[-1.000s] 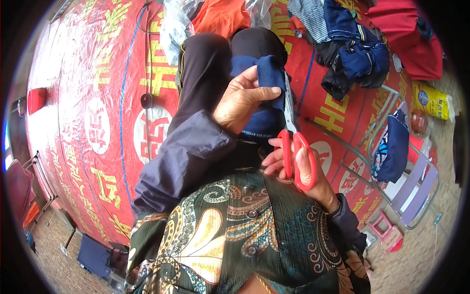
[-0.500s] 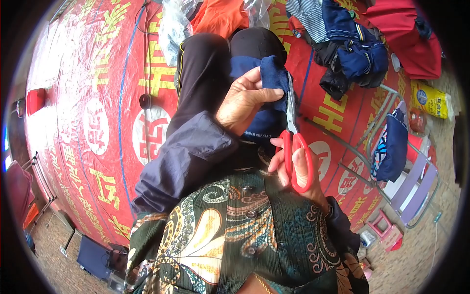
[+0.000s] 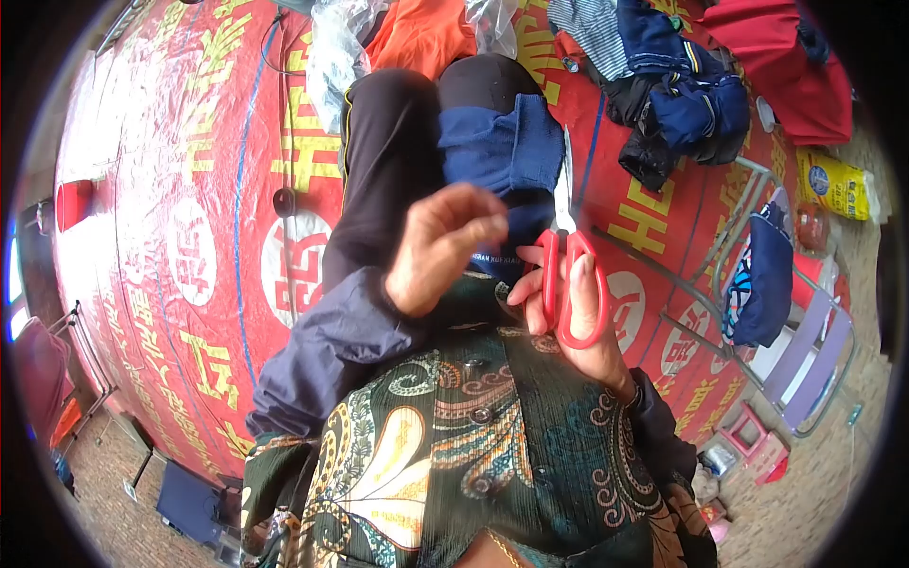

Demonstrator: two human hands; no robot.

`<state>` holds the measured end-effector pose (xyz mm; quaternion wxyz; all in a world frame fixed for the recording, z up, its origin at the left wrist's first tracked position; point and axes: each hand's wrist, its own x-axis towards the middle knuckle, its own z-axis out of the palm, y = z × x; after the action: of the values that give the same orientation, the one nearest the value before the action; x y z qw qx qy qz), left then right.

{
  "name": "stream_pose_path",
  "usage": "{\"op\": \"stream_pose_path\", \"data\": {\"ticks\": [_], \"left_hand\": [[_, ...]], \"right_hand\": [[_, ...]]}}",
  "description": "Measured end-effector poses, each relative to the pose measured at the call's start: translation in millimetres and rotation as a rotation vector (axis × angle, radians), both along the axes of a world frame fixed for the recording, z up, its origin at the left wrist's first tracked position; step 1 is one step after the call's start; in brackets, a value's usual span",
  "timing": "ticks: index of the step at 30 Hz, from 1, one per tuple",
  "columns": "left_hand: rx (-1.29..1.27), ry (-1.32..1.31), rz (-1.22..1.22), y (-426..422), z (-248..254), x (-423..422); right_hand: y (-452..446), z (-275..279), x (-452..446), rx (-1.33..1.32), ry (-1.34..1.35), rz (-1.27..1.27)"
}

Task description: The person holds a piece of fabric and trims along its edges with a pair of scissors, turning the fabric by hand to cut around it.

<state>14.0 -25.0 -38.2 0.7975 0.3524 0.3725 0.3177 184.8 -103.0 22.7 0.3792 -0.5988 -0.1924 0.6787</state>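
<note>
Red plastic sheeting [image 3: 213,284], printed with yellow characters and white discs, forms the background to the seated person's lap. Right hand [image 3: 579,317]: closed around the red-handled metal scissors [image 3: 566,232], fingers and thumb engaged at the loops. The scissors' long axis runs lengthwise from the torso toward the knees; the blades point away from the body, narrowly set, alongside the edge of the blue knitted fabric [image 3: 532,147]. Left hand [image 3: 445,248]: apart from the fabric, above the lap, with curled fingers and the thumb drawn near them; it is blurred, and whether the fingertips meet cannot be told. The blue knitted fabric lies over the right leg of the black trousers [image 3: 393,151], a ribbed portion nearest the blades and small pale lettering toward the torso. Beyond the knees: orange cloth [image 3: 421,36] between pieces of clear plastic film [image 3: 336,52]. Upper right: a heap of dark blue and black garments [image 3: 696,99], near red cloth [image 3: 781,71]. Right: a metal-framed folding chair with lilac slats [image 3: 805,364], a dark blue folded item [image 3: 765,279] at its frame.
</note>
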Motion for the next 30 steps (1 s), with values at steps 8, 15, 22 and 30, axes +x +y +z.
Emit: {"op": "stream_pose_path", "data": {"ticks": [8,15,22,30], "left_hand": [[-0.244,-0.216,-0.367,-20.7,-13.1,16.3],[0.029,-0.198,-0.448,-14.9,-16.5,19.6],[-0.038,-0.097,-0.4,-13.9,-8.5,17.9],[0.179,0.099,-0.172,17.1,1.3,-3.9]], "right_hand": [[0.5,-7.1,7.3,0.062,0.107,0.022],[1.3,-10.9,10.5,0.053,0.162,0.066],[1.5,-9.9,11.6,-0.004,0.236,0.046],[-3.0,-14.3,18.7,0.064,0.175,0.168]]}}
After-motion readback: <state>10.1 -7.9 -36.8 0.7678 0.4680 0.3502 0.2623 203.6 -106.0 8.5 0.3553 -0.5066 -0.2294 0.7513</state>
